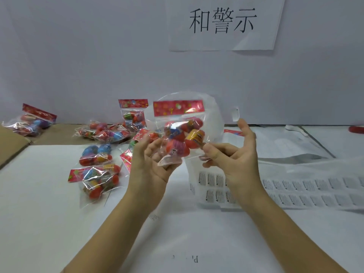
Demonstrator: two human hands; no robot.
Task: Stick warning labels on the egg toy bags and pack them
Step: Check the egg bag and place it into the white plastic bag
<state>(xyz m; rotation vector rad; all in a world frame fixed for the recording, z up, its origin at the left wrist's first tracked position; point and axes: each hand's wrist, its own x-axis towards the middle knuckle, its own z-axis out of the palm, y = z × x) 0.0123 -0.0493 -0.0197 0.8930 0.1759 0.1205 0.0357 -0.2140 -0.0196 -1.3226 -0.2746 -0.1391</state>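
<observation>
I hold an egg toy bag (180, 134) up in front of me, a clear pouch with a red header card and several coloured eggs inside. It sits within a larger clear plastic bag (214, 113) whose edge rises behind it. My left hand (151, 160) grips the bag's lower left corner from below. My right hand (234, 154) pinches the lower right edge between thumb and forefinger, the other fingers spread upward. A strip of warning labels (307, 191) lies on the table to the right.
Several more egg toy bags (96, 180) lie scattered on the left of the white table, some (110, 131) further back. A brown cardboard box (11, 142) stands at the far left with one bag (33, 121) on it. A paper sign (224, 22) hangs on the wall.
</observation>
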